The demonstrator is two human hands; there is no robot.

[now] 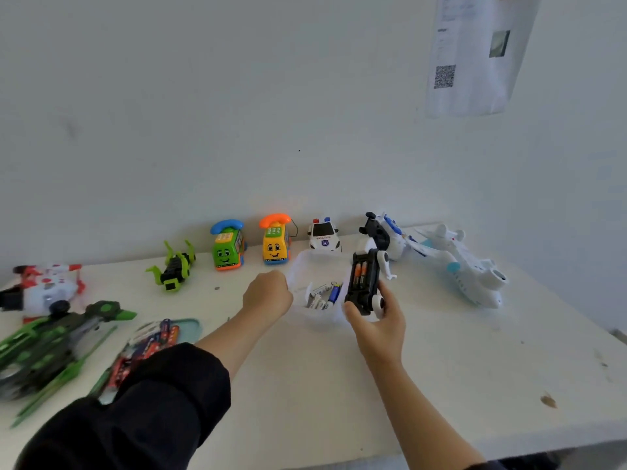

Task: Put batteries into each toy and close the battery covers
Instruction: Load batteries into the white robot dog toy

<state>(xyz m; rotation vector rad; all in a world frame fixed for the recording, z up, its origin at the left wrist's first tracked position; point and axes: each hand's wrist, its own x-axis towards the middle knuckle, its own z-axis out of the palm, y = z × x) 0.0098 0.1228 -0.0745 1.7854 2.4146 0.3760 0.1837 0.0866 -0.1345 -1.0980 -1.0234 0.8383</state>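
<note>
The toy car [367,283] is held upside down above the table's [441,351] middle, its black underside facing the camera and its open battery bay showing two orange-and-black batteries [359,278] lying side by side. The right hand [376,325] grips the car from below, thumb and fingers curled round its near end by a white wheel. Just left of it stands a white tray [302,262] holding loose batteries [320,296] and a small blue-handled tool [335,292] — the left hand [268,291] hovers at the tray's left rim with fingers curled into a fist; whether it holds anything cannot be told.

Along the wall stand a police car [324,235], an orange-topped yellow phone toy [275,244], a blue-topped green phone toy [228,246] and a green-and-black folding toy [174,268]. To the right lie a white-and-blue robot toy [390,234] and a white aeroplane [464,266]. At far left sit a red-and-white toy [44,290], a large green toy [51,347] and a teal tray of packed batteries [149,340], partly hidden by the black sleeve [152,401]. A paper sheet [475,56] with a square code hangs on the wall.
</note>
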